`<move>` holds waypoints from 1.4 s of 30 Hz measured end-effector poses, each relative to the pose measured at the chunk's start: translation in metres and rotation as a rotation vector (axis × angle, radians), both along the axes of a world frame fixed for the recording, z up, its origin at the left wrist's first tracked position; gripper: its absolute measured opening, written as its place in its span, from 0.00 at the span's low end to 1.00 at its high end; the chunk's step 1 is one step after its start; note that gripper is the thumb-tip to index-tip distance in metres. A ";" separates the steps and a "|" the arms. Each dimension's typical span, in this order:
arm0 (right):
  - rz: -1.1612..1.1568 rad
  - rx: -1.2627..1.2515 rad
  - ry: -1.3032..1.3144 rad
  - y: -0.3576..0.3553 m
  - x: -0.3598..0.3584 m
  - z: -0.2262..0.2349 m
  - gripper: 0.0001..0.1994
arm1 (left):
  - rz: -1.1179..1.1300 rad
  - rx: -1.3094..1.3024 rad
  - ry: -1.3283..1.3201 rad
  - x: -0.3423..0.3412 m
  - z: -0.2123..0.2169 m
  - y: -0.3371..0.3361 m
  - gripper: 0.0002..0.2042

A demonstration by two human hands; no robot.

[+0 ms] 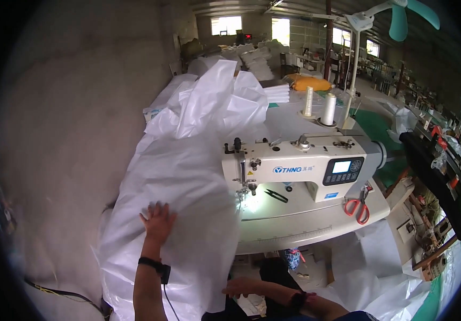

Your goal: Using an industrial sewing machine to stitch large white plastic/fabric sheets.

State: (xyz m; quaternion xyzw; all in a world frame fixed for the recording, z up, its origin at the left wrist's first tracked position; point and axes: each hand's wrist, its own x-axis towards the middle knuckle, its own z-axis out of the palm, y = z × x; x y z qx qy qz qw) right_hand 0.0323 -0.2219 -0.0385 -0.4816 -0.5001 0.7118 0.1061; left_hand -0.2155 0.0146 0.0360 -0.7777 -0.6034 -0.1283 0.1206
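A large white woven-plastic sheet (187,176) covers the left part of the sewing table and hangs down toward me. My left hand (159,220) lies flat on it, fingers spread. At the sheet's lower right edge, my right hand (237,287) has its fingers bent in at the border and appears to pinch it; the fingertips are partly hidden. To the right stands a white sewing machine (295,160), its lamp lit over the needle area. The sheet's right edge runs close beside the needle. Black thread snips (276,196) and red-handled scissors (357,211) rest on the machine bed.
Two thread cones (328,109) stand behind the machine. Bunched white sheeting (209,101) rises at the table's far left, near a folded white stack (277,93). A bare wall (70,150) borders the left side. More white sheeting (369,267) hangs below right; a cable (67,293) runs lower left.
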 end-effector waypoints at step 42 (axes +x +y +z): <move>-0.388 0.297 0.498 -0.112 -0.034 0.022 0.16 | -0.308 -0.178 -0.129 0.085 0.058 -0.276 0.17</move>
